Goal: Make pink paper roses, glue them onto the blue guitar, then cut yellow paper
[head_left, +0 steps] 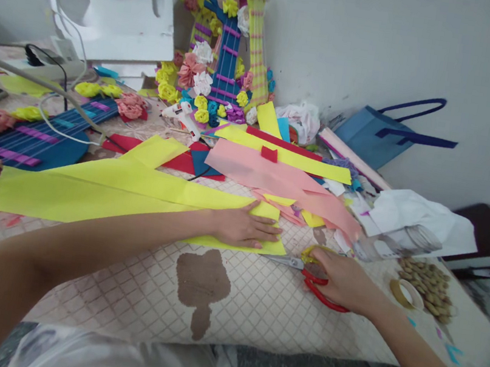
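Note:
Under my left hand [247, 228] lies a long sheet of yellow fabric or crepe paper [88, 184], spread across the table. The palm rests flat near the sheet's right end, fingers stretched out. My right hand [344, 278] is wrapped around the handles of a pair of scissors [314, 289] with red grips. Their blades point left, close to the sheet's lower right corner; I cannot tell whether they touch it. Behind the sheet lie a pink strip [256, 173] and a yellow strip [295, 157].
A glue gun [184, 116] stands amid scraps. Flower-trimmed paper guitars [227, 58] lean on the wall; another blue guitar [49, 136] lies left. At right are a clear jar [418, 237], a tape roll [406, 293], peanuts [429, 288] and a blue bag [367, 134]. The tablecloth [132, 289] is torn.

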Tool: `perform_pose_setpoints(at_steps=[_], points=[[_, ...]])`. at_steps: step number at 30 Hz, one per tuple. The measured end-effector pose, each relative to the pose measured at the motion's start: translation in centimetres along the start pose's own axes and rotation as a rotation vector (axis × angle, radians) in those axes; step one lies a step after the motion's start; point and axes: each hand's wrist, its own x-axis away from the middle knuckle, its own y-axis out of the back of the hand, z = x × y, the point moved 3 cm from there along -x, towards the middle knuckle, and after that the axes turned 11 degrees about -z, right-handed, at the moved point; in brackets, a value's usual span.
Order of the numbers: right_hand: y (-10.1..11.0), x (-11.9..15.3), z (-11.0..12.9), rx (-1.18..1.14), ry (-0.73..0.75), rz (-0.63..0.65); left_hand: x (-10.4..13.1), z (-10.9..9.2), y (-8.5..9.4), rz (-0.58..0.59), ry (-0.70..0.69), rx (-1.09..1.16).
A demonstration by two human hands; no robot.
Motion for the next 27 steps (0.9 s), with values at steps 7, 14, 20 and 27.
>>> perform_pose_setpoints(at_steps=[7, 14, 20, 27], points=[[0.1, 0.3, -0.3, 0.038, 0.018, 0.005, 0.0, 0.0, -0.1, 0.011, 0.007, 0.009], [0.1, 0.0, 0.5, -0.008, -0.017, -0.017, -0.1, 0.0, 0.0, 0.031, 0.017, 0.023], [-0.1, -0.6, 1.1, -0.017, -0.016, -0.001, 0.0, 0.1, 0.0, 0.025, 0.020, 0.008], [-0.2, -0.2, 0.9, -0.016, -0.001, 0.014, 0.0, 0.1, -0.1, 0.001, 0.001, 0.019]])
